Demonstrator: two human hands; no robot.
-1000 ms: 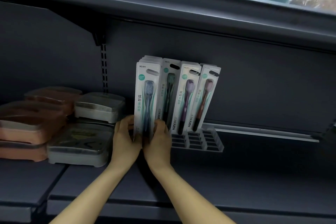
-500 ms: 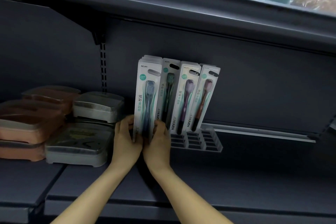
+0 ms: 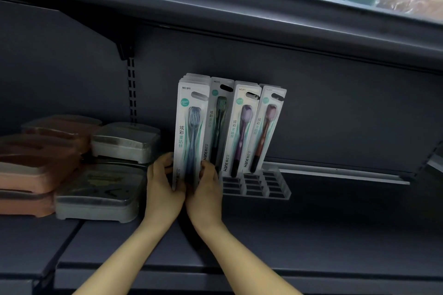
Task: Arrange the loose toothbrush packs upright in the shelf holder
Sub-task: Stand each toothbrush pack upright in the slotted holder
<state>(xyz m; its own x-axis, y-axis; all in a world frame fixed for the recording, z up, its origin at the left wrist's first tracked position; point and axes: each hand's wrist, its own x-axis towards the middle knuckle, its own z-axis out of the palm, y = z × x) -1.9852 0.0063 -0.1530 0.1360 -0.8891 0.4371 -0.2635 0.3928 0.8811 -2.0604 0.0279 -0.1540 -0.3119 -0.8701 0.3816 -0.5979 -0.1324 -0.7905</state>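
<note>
Packs (image 3: pixel 190 132) upright between both hands' fingers (image 3: pixel 165 163).

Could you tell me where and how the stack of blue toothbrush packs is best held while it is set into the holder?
Grip the blue toothbrush packs low, at the two long side edges, as the left hand and right hand do. The tall, thin cards likely splay unless squeezed, and coming from the front leaves the holder slots clear.
</note>
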